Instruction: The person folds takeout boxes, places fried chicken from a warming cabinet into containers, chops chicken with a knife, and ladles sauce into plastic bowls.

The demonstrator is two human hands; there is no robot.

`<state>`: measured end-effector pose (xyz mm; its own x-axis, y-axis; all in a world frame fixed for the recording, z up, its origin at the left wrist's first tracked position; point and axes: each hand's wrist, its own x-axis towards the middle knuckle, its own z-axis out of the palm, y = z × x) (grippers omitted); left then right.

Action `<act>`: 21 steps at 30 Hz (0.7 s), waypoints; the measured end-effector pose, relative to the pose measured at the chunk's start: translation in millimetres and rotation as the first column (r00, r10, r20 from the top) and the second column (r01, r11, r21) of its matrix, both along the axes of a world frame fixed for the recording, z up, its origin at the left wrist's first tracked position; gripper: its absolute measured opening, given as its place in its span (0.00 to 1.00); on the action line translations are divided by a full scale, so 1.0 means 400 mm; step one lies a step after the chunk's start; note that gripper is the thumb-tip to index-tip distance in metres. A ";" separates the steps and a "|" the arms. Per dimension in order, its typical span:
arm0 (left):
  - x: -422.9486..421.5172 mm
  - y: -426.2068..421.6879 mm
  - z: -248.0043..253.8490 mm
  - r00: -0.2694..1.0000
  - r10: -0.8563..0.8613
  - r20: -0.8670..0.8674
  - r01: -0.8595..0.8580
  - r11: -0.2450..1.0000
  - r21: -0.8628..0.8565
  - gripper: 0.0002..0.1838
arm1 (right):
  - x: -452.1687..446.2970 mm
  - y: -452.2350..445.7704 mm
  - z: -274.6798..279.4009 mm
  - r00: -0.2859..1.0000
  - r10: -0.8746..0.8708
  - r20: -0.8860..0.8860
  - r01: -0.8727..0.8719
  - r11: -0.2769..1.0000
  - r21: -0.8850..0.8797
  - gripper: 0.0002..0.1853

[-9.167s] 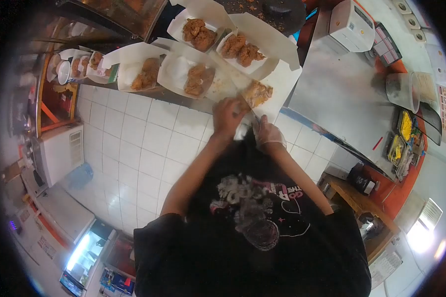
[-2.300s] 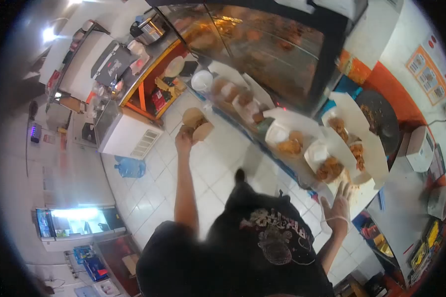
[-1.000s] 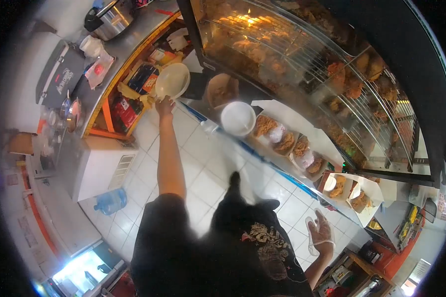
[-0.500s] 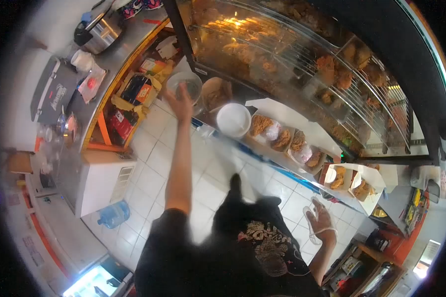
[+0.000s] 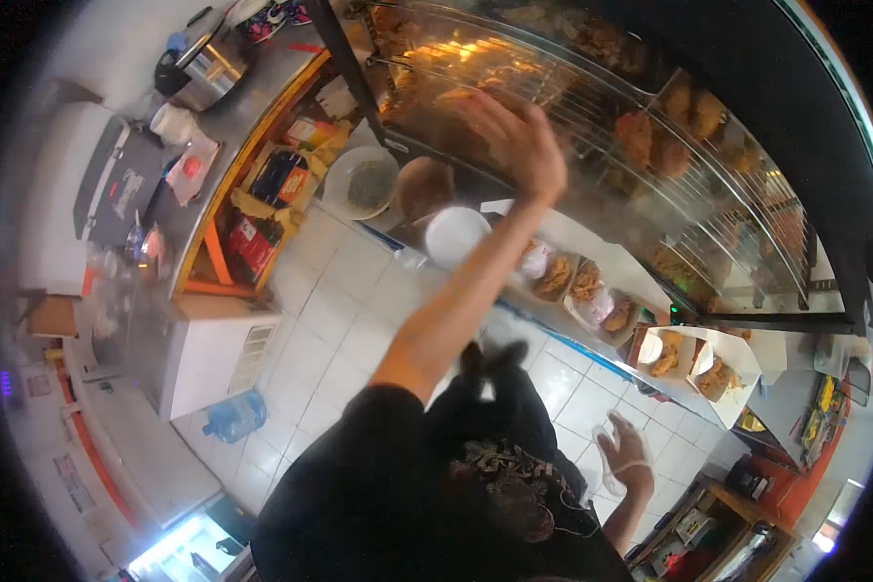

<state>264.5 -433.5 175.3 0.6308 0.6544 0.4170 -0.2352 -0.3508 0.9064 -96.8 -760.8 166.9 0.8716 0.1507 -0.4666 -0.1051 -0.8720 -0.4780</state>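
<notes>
The left hand [image 5: 526, 153] is bare and free of any grip, its fingers extended at the front of a glass display case [image 5: 592, 126]; whether it touches the glass cannot be told. The right hand [image 5: 627, 460], in a clear plastic glove, is open and holds nothing, held low over the white tiled floor [image 5: 330, 301]. Beneath the left forearm, along a narrow ledge beside the case, a long white carton [image 5: 606, 250] stands open with browned fried pieces [image 5: 585, 281] and small wrapped bundles inside. To its right sits a smaller open carton [image 5: 743, 367] with more fried food. To its left are a round white tub [image 5: 458, 239], a brown container [image 5: 425, 186] and a pale bowl [image 5: 336, 186]. Farther left, a steel pot [image 5: 215, 73] rests on a metal counter [image 5: 270, 73], and a blue water jug [image 5: 235, 417] is on the floor.
</notes>
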 end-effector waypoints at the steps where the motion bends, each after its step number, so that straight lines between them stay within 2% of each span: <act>1: -0.030 -0.033 0.002 0.997 -0.078 -0.014 0.078 0.996 0.029 0.51 | 0.061 0.043 0.014 0.998 0.042 0.043 -0.043 0.999 0.012 0.25; 2: -0.072 -0.054 0.000 0.972 -0.231 0.038 0.229 0.972 0.049 0.50 | 0.117 0.086 0.025 0.993 0.078 0.088 -0.080 0.997 0.021 0.25; 3: -0.115 -0.066 -0.024 0.941 -0.323 0.097 0.309 0.941 0.141 0.47 | 0.163 0.122 0.029 0.993 0.079 0.087 -0.086 0.993 0.077 0.25; 4: -0.162 -0.060 -0.030 0.940 -0.326 0.104 0.310 0.939 0.148 0.47 | 0.208 0.155 0.036 0.993 0.080 0.087 -0.091 0.987 0.130 0.26; 6: -0.252 0.006 -0.046 0.789 -0.615 -0.014 0.608 0.776 0.168 0.40 | 0.283 0.232 0.057 0.996 0.069 0.051 -0.080 0.965 0.252 0.24; 8: -0.333 0.090 -0.061 0.855 -0.514 -0.078 0.519 0.841 0.151 0.32 | 0.355 0.309 0.041 0.962 0.175 0.209 -0.248 0.880 0.405 0.23; 9: -0.368 0.141 -0.083 0.891 -0.427 -0.157 0.441 0.895 0.072 0.26 | 0.402 0.374 0.070 0.978 0.191 0.081 -0.207 0.857 0.472 0.22; 10: -0.395 0.229 -0.187 0.927 -0.322 -0.190 0.360 0.906 0.223 0.25 | 0.446 0.423 0.106 0.976 0.216 -0.041 -0.163 0.834 0.527 0.22; 11: -0.431 0.279 -0.192 0.923 -0.284 -0.261 0.306 0.951 0.047 0.24 | 0.481 0.452 0.044 0.822 0.279 0.496 -0.486 0.798 0.357 0.21; 12: -0.460 0.341 -0.258 0.932 -0.284 -0.223 0.250 0.953 -0.169 0.22 | 0.513 0.477 -0.017 0.400 0.320 0.858 -0.657 0.753 0.026 0.20; 13: -0.513 0.378 -0.246 0.942 -0.293 -0.164 0.243 0.932 -0.269 0.20 | 0.525 0.531 0.001 0.889 -0.042 0.456 -0.357 0.560 0.748 0.20; 14: -0.545 0.449 -0.320 0.934 -0.199 -0.296 0.140 0.968 -0.210 0.21 | 0.544 0.594 0.019 0.959 -0.119 -0.257 0.269 0.097 0.958 0.19; 15: -0.585 0.491 -0.343 0.944 -0.238 -0.229 0.181 0.953 -0.244 0.20 | 0.582 0.628 0.012 0.958 -0.144 -0.247 0.262 0.099 0.960 0.19; 17: -0.611 0.555 -0.374 0.925 -0.186 -0.331 -0.031 0.832 -0.554 0.18 | 0.682 0.688 -0.049 0.854 -0.400 -0.333 0.284 -0.179 0.942 0.17; 18: -0.603 0.587 -0.395 0.920 -0.211 -0.331 -0.013 0.827 -0.563 0.18 | 0.733 0.697 -0.076 0.844 -0.423 -0.331 0.282 -0.175 0.943 0.17; 20: -0.585 0.653 -0.470 0.908 -0.260 -0.330 -0.061 0.695 -0.716 0.19 | 0.823 0.691 -0.118 0.695 -0.577 -0.429 0.292 -0.319 0.902 0.11; 21: -0.570 0.682 -0.501 0.921 -0.314 -0.230 0.026 0.639 -0.769 0.20 | 0.849 0.701 -0.115 0.666 -0.589 -0.457 0.243 -0.408 0.880 0.08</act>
<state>36.4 -160.9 -25.0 0.7597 0.5131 -0.3995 0.1259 0.4866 0.8645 242.9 -480.2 120.7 0.9463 -0.2496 -0.2054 0.0553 0.7509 -0.6580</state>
